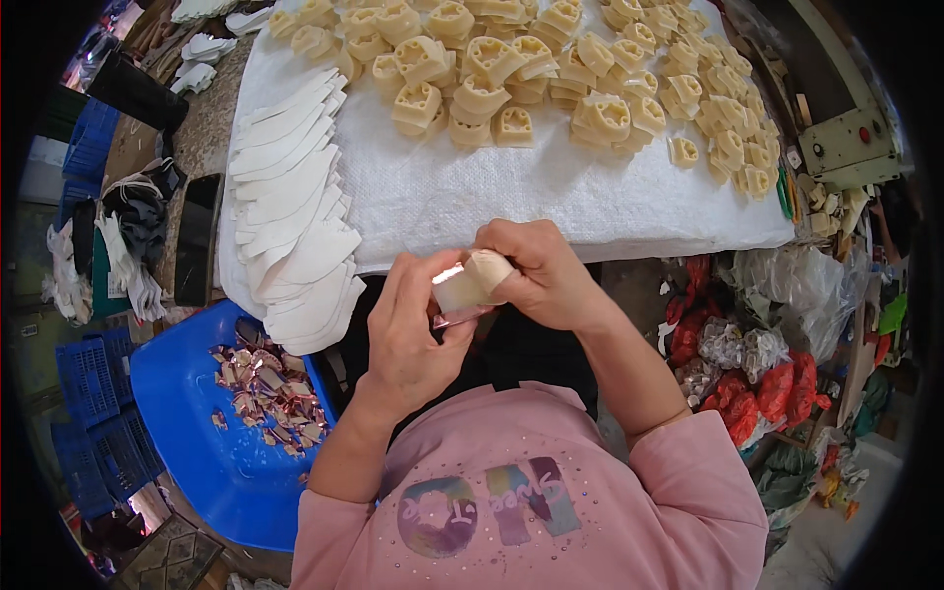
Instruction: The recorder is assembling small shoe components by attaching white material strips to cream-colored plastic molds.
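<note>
Steadying a small shiny-and-cream piece (460,292) between our hands, just off the white-covered table (442,197).
Our left hand (411,320) clamps fingers on its shiny side; our right hand (539,270) pinches its cream end, likely as counter-grip; blue tub (211,482) sits left, probably for reach.

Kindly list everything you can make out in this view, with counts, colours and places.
Cream moulded pieces: dozens, cream, heaped across the cloth
White curved pieces: many, white, overlapping along the cloth's left side
Cloth: one, white, under both
Tub: one, blue, lower left
Shiny fragments: many, pinkish and tan, inside the tub
Crates: several, blue, far left
Dark cylinder: one, black, upper left
Control box: one, pale green-grey, upper right
Bags: several, red and clear, right
Held piece: one, cream and shiny pink, between the hands
Shirt: one, pink, bottom centre
Left hand, right hand: two, bare, centre
</note>
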### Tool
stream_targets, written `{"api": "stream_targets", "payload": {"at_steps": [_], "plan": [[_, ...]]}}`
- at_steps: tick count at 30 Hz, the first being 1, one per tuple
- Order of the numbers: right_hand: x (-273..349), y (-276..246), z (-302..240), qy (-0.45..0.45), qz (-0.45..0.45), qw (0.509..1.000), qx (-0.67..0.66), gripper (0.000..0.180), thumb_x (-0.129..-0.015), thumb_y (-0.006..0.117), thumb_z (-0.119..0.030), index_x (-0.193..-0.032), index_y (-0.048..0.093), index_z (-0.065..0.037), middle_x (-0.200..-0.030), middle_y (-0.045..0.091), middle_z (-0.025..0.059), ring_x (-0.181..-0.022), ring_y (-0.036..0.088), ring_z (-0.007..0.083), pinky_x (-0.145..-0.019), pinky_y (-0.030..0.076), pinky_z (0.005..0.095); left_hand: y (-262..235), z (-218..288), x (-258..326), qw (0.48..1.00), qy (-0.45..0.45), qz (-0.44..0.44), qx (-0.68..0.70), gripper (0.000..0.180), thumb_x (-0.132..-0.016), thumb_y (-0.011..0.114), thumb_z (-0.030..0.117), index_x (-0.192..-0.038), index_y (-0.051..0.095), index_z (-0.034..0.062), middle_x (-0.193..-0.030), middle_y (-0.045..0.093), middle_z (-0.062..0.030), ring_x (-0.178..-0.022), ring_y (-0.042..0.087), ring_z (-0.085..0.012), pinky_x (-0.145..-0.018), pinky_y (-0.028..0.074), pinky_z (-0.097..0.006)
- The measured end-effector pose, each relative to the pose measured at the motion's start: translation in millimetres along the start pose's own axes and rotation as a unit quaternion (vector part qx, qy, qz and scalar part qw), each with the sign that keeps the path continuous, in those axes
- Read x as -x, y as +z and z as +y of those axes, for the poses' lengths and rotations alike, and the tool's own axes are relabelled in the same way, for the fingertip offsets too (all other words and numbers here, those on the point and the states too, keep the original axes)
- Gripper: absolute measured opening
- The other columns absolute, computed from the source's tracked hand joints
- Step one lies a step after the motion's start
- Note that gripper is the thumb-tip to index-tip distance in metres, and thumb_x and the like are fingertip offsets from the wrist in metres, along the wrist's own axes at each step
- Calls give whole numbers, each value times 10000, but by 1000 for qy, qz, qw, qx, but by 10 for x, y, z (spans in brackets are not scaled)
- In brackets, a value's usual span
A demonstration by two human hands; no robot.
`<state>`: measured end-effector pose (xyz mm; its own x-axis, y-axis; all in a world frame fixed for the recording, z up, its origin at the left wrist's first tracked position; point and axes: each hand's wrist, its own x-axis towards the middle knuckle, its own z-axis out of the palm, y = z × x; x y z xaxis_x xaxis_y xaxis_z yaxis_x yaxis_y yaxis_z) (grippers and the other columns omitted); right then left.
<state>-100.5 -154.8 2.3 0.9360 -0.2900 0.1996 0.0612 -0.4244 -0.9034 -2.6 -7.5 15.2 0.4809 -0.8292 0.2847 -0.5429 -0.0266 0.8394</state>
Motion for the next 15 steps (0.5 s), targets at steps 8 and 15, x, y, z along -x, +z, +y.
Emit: {"api": "stream_targets", "payload": {"at_steps": [8,15], "plan": [[89,129,114,68,28,926,-371,162,-890,490,-129,-935,589,-9,-803,582,53,-737,550,117,-627,449,282,122,-45,-17,992,79,94,-23,444,-600,780,36,-923,476,24,-709,515,-50,-558,488,-90,-488,402,-207],[60,335,48,13,148,971,-189,226,-936,470,-208,-946,591,-17,-912,582,57,-743,559,150,-661,457,276,272,-86,-61,974,104,178,-96,449,-564,795,54,-898,499,9,-680,562,-93,-531,597,-225,-498,482,-288]]}}
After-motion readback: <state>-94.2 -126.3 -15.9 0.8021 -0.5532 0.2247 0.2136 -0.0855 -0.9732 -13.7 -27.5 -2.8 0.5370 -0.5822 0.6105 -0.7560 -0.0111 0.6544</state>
